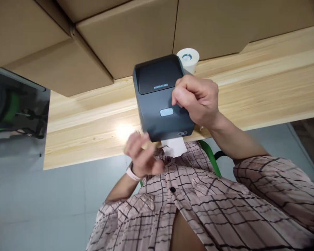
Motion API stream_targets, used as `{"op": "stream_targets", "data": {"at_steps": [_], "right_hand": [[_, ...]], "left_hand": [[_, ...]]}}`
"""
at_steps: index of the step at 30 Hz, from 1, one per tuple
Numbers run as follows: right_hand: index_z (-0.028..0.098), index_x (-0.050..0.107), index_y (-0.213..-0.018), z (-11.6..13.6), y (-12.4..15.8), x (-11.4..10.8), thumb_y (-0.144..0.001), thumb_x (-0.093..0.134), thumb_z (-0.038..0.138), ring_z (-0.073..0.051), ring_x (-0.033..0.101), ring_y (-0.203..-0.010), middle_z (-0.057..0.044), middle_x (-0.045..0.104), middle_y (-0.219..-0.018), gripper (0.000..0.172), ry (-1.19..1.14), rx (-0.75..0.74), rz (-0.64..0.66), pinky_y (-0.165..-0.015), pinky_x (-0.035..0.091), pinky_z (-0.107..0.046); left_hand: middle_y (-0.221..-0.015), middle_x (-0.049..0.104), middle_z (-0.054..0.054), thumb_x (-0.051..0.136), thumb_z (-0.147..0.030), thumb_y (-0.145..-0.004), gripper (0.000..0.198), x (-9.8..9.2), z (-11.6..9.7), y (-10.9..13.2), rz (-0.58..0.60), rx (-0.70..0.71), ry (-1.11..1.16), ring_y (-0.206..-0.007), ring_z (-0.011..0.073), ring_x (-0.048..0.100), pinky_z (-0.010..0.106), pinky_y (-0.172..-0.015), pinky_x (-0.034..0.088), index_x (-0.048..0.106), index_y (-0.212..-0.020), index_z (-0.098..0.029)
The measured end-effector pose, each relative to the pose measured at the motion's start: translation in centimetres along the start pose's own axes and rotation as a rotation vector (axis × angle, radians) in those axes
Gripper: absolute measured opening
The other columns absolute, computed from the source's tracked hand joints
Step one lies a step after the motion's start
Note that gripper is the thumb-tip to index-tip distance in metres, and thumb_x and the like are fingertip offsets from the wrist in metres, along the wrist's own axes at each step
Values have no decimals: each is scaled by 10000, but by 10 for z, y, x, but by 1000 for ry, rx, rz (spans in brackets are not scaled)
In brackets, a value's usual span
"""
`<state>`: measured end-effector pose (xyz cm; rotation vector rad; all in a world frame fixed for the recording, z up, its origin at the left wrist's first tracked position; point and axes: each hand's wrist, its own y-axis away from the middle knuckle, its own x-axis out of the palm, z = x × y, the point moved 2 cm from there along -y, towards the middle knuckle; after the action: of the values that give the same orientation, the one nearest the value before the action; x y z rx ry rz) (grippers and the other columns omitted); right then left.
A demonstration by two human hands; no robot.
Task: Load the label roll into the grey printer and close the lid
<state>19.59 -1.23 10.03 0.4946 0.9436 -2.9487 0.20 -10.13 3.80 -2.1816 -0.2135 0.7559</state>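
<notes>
A dark grey label printer (pixel 153 120) with a light blue button sits on the table, its lid closed. White label paper (pixel 174 147) with a ragged end sticks out of its near side. My right hand (pixel 199 99) is closed in a fist against the right side of the printer's top; I see nothing in its fingers. My left hand (pixel 145 153), with a pale band on the wrist, is by the printer's near left corner. Motion blurs its fingers. Behind the printer's far right corner stands a white paper roll (pixel 188 61).
Large cardboard boxes (pixel 125 38) line the back of the wooden table (pixel 94 118). The table's near edge runs just in front of my body. A green chair part (pixel 210 158) shows beside me. Dark equipment (pixel 15 108) lies beyond the table's left end.
</notes>
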Motion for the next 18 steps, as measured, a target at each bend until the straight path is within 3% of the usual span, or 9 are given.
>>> {"op": "stream_targets", "data": {"at_steps": [1,3,5,8,13,15,18], "right_hand": [[242,558,-692,-2,2,0,-1066,443,594,-154,594,-616,-8,596,-652,526,8,8,-2,-624,520,-319],[238,591,-706,-5,4,1,-1060,448,648,-159,597,-632,-13,596,-658,561,27,17,-7,-648,532,-324],[236,606,-709,-5,4,1,-1055,469,661,-150,576,-618,-6,591,-658,566,20,-3,-25,-647,520,-318],[232,609,-695,-3,3,1,-1053,488,661,-129,507,-564,5,584,-645,571,-12,-42,-43,-599,468,-303],[229,641,-710,-4,2,-5,-1049,529,603,-134,505,-568,0,605,-655,518,-37,-79,32,-583,452,-310],[228,678,-746,-4,5,-10,-1059,543,547,-151,593,-646,-15,675,-734,467,-30,-142,105,-649,505,-328],[247,765,-939,-3,14,-17,-1108,453,531,-218,731,-974,-68,793,-1074,455,76,-287,227,-896,571,-431]], "left_hand": [[-1310,714,50,698,-581,-902,513,-1,-2,22,-128,223,-17,-1453,306,520,498,-1220,476,648,-1384,-413],[-1297,694,95,836,-454,-824,537,5,-1,50,-89,334,-132,-1490,297,454,463,-1262,432,691,-1331,-352],[-1283,693,109,874,-431,-804,490,14,-1,55,-45,313,-247,-1486,318,439,504,-1264,415,727,-1265,-354],[-1194,735,75,865,-443,-814,340,21,-5,38,-103,287,-368,-1375,335,519,566,-1222,424,767,-1139,-414],[-913,754,45,732,-257,-901,161,23,-10,24,-112,278,-361,-1071,267,614,495,-1141,478,795,-942,-399],[-882,750,47,690,-232,-930,189,22,-11,27,-100,262,-343,-1024,259,608,475,-1106,495,797,-908,-387],[-912,755,59,663,-207,-948,222,22,-11,31,-83,245,-291,-1038,260,586,455,-1095,496,809,-942,-374]]}}
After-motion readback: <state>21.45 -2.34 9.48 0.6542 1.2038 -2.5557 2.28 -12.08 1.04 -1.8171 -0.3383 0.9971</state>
